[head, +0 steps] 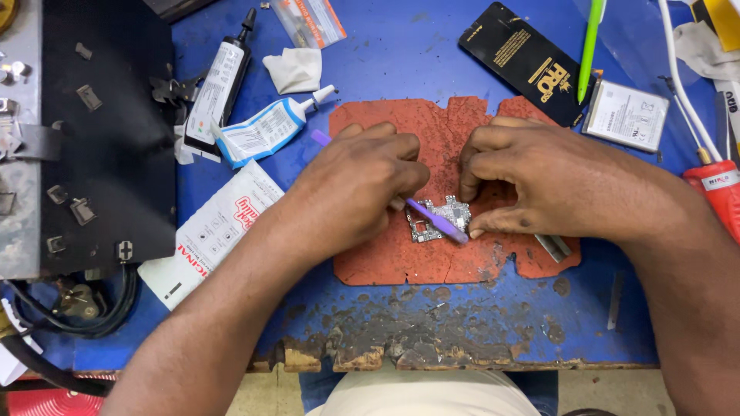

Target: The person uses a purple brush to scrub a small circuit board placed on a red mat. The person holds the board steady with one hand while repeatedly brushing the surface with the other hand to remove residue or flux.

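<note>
Both hands meet over a small circuit board [441,217] lying on a worn red mat [385,266]: the left hand [358,189] is closed around a purple tool [432,218] whose tip rests on the board, and the right hand [539,185] pins the board's right edge with curled fingertips. Beyond the mat on the blue counter [401,46], a white glue tube [270,127] and a black bottle [220,88] lie to the far left, a flat battery [626,114] to the far right.

Electronics repair workshop. Indicators: worn blue bench [401,46] with chipped front edge; scorched red work mat [432,123]; small circuit board [441,216]; glue tubes [266,127]; phone battery [626,114]; red-handled soldering iron [717,189]; loose metal parts [85,96].
</note>
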